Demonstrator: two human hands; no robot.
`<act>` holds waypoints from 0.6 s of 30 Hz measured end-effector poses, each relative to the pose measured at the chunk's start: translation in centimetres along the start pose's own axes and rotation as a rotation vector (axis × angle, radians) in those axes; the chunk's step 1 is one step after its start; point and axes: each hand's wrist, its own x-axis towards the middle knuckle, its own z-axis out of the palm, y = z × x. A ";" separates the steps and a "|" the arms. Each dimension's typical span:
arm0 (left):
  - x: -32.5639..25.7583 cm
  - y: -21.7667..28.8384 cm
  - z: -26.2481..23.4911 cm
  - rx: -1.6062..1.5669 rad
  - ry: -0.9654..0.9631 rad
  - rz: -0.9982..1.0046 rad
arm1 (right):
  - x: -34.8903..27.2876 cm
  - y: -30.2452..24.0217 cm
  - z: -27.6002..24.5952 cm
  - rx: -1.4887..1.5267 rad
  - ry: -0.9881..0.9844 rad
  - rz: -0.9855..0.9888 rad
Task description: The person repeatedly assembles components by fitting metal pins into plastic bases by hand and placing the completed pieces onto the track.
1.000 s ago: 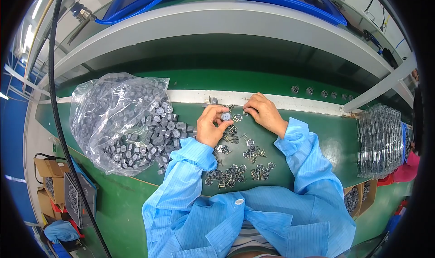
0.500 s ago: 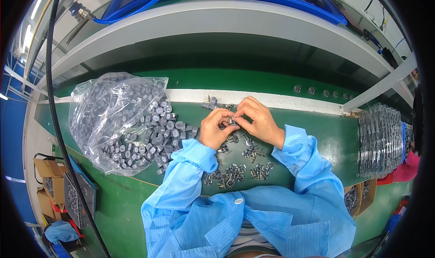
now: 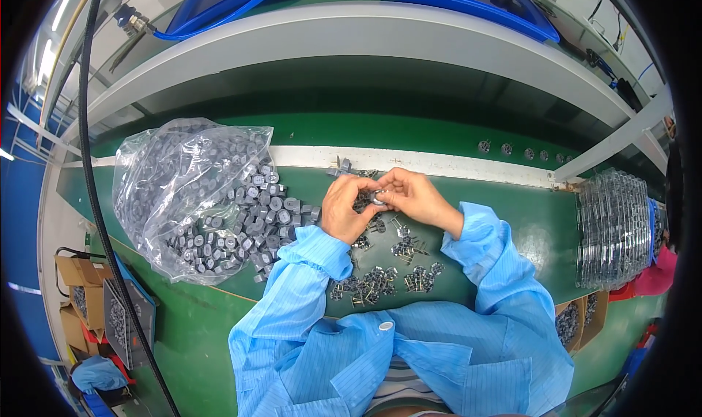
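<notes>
The hands meet over the green surface (image 3: pixel 512 219): the left hand (image 3: pixel 345 208) and right hand (image 3: pixel 411 194) are curled together, fingertips pinching one small silvery metal part (image 3: pixel 377 196) between them, just in front of the white strip (image 3: pixel 439 161) that runs along the surface's far side. The part looks round and shiny; its exact form is too small to make out, and the fingers cover most of it. Below the hands lie loose clusters of small dark pinned components (image 3: pixel 373 285), partly hidden by the blue sleeves (image 3: pixel 307 271). To the left, touching the surface, sits a clear plastic bag (image 3: pixel 183 190) spilling grey square parts (image 3: pixel 270 212) toward the left wrist. At the right, a stack of clear trays (image 3: pixel 610 227) is bent by the lens rim and cut off. Blue bins (image 3: pixel 468 0) above on the shelf are only partly visible.
</notes>
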 end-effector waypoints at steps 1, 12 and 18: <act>0.4 0.2 -0.3 0.047 0.050 0.072 | 0.3 0.1 -0.7 0.001 -0.005 -0.001; 0.7 -5.0 -2.1 0.498 0.109 -0.108 | 4.7 1.1 -9.1 -1.273 0.774 -0.529; 0.8 -4.6 -2.2 0.531 0.026 -0.191 | 4.2 0.8 -2.3 -0.910 0.183 -0.631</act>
